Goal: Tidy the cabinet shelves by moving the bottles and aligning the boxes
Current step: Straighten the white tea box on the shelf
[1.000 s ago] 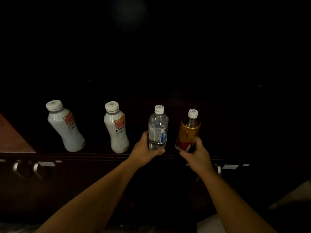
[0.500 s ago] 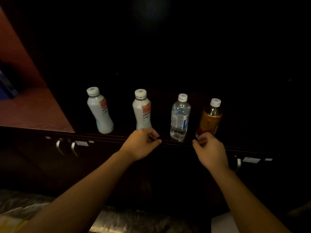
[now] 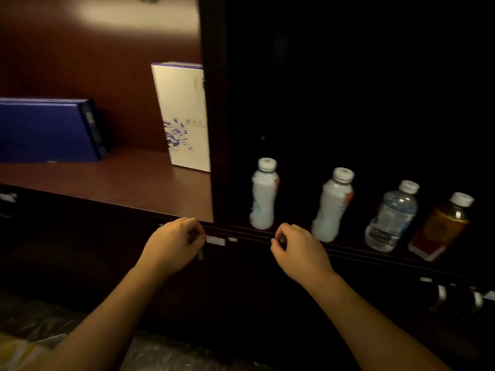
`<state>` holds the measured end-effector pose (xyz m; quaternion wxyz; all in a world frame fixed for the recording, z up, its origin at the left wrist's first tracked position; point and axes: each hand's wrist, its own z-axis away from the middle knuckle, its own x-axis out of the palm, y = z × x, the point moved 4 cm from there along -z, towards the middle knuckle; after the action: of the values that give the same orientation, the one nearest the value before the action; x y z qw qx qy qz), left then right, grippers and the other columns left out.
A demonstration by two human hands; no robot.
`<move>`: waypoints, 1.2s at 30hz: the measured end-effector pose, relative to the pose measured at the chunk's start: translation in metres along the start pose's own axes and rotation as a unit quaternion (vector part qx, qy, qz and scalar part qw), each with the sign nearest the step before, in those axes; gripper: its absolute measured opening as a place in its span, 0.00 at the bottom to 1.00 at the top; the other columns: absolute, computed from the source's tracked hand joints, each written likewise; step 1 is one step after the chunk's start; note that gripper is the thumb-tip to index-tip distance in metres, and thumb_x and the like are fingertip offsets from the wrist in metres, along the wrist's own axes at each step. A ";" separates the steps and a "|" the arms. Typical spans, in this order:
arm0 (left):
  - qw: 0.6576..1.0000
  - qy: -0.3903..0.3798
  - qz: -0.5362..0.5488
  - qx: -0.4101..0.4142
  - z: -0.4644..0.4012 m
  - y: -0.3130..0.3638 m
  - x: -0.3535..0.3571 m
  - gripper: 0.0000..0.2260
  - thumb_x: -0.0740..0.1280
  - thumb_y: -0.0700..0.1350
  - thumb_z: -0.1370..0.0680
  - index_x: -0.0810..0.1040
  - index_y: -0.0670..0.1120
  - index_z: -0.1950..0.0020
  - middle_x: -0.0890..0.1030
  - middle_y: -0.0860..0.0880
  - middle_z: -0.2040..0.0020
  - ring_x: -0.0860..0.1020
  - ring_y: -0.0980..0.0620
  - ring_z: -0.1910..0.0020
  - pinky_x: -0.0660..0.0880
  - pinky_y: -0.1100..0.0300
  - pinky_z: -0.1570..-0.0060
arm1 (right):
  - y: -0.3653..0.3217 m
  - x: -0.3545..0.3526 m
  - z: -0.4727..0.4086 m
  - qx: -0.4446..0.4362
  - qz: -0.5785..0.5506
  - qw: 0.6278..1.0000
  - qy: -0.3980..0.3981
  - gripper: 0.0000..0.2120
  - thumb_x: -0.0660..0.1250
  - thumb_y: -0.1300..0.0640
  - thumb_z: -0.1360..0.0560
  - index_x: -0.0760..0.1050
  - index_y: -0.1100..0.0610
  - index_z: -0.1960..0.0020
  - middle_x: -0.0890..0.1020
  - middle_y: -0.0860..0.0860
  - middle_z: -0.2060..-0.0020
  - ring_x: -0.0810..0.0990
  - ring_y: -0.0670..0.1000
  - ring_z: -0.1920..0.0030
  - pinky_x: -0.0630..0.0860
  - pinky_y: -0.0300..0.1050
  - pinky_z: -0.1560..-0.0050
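Standing in an evenly spaced row on the dark right-hand shelf are two white bottles, a clear water bottle and an amber bottle, all released since a second ago. Both the left hand and right hand have been drawn back to the shelf edge, fingers loosely curled, nothing held. The view has been swung left onto the white box and blue box, well apart; aligning is judged next.
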<state>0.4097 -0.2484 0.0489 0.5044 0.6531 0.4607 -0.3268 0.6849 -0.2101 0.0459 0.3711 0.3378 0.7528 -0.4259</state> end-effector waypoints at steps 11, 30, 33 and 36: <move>0.987 -0.002 -0.149 -0.058 -0.035 -0.202 -0.098 0.06 0.68 0.52 0.23 0.79 0.51 0.50 0.80 0.49 0.52 0.79 0.46 0.52 0.78 0.53 0.55 | -0.176 0.102 -0.098 -0.037 0.060 0.997 -0.044 0.08 0.63 0.51 0.21 0.73 0.55 0.51 0.74 0.50 0.58 0.73 0.53 0.58 0.70 0.46 0.62; 0.990 -0.088 -0.023 -0.109 -0.251 -0.280 0.040 0.31 0.71 0.61 0.27 0.68 0.48 0.30 0.74 0.45 0.33 0.73 0.42 0.35 0.74 0.42 0.38 | -0.098 0.247 -0.283 0.350 -0.164 0.916 0.107 0.32 0.71 0.56 0.25 0.62 0.60 0.26 0.68 0.59 0.29 0.69 0.60 0.30 0.70 0.52 0.35; 0.991 -0.077 -0.014 -0.113 -0.291 -0.287 0.065 0.40 0.69 0.67 0.28 0.62 0.48 0.24 0.71 0.44 0.29 0.70 0.41 0.30 0.67 0.38 0.32 | -0.084 0.262 -0.310 0.380 -0.216 0.886 0.153 0.40 0.73 0.59 0.26 0.54 0.59 0.21 0.61 0.59 0.23 0.64 0.59 0.25 0.66 0.51 0.29; 0.989 -0.074 0.009 -0.126 -0.323 -0.287 0.086 0.49 0.67 0.73 0.32 0.54 0.47 0.20 0.66 0.43 0.24 0.63 0.43 0.24 0.53 0.33 0.27 | -0.070 0.271 -0.329 0.397 -0.212 0.877 0.170 0.47 0.75 0.61 0.28 0.48 0.58 0.20 0.57 0.59 0.22 0.60 0.59 0.23 0.65 0.52 0.27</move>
<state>0.1613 0.1041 -0.0407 0.6186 0.5622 0.4537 -0.3087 0.4033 0.1069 -0.0374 -0.0273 0.3565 0.6254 -0.6935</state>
